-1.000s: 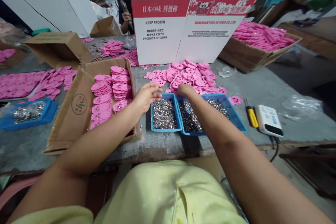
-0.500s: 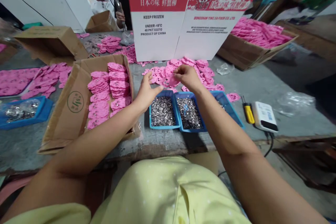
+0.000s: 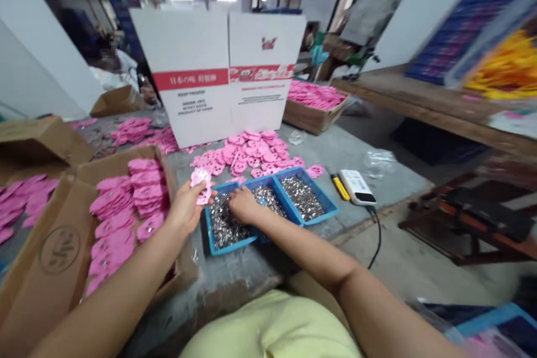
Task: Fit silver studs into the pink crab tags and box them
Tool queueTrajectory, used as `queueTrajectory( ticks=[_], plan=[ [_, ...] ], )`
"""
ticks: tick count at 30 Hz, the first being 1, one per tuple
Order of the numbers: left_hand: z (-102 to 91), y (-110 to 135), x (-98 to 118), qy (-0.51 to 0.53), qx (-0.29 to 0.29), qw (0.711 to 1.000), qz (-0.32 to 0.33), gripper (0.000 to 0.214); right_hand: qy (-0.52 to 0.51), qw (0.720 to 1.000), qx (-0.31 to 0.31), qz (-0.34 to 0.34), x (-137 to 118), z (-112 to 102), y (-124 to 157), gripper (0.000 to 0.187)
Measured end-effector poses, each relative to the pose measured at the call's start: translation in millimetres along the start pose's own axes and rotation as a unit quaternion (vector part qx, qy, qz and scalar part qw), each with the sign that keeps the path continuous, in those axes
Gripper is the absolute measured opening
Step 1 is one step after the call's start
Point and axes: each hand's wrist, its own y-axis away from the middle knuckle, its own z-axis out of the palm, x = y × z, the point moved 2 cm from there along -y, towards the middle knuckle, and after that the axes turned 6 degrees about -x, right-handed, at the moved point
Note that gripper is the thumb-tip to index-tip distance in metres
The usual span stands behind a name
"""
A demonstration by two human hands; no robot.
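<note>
My left hand (image 3: 184, 208) is closed on a pink flat piece (image 3: 201, 183), held upright above the left blue tray (image 3: 210, 233) of small silver metal parts. My right hand (image 3: 243, 205) rests with curled fingers in those silver parts, near the wall between the left and middle trays; whether it grips any is hidden. A loose heap of pink pieces (image 3: 247, 158) lies just behind the trays. Stacks of pink pieces (image 3: 126, 201) fill the open cardboard box (image 3: 54, 251) to my left.
A tall white carton (image 3: 222, 72) stands behind the heap. A yellow-handled screwdriver (image 3: 339, 187) and a white device (image 3: 356, 187) with a cable lie right of the trays. Another box of pink pieces (image 3: 314, 102) sits far right. A person sits at the back left.
The head camera has tilted up and to the right. My left hand now holds the pink piece alone, and my right hand has dropped from it into the tray of silver parts.
</note>
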Motion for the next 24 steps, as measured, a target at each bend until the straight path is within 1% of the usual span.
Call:
queueTrajectory(
  ticks=[2, 4, 8, 12, 16, 20, 24],
  plan=[
    [1.4, 2, 3, 0.018, 0.023, 1.000, 0.000, 0.017, 0.029, 1.000, 0.008, -0.007, -3, 6, -1, 0.012],
    [2.9, 7, 4, 0.030, 0.029, 0.999, -0.005, 0.021, 0.044, 0.999, 0.017, -0.013, -2, 7, -2, 0.015],
    [2.2, 14, 4, 0.030, 0.025, 0.999, -0.020, 0.026, 0.047, 0.998, 0.045, -0.013, 1, 4, -3, 0.022],
    [-2.6, 12, 2, 0.011, 0.013, 1.000, -0.011, 0.032, 0.032, 0.998, 0.056, -0.010, 2, -1, 0, 0.022],
    [-7.0, 8, 0, 0.001, 0.035, 0.999, -0.006, 0.026, -0.005, 0.998, 0.052, -0.024, 2, -2, 2, 0.023],
    [-5.4, 7, -1, -0.005, 0.039, 0.999, -0.017, 0.021, -0.055, 0.995, 0.073, -0.045, 5, 0, 1, 0.020],
    [-3.8, 9, 0, -0.015, 0.040, 0.999, -0.030, 0.023, -0.155, 0.982, 0.106, -0.005, 13, 1, -2, 0.019]
  ],
)
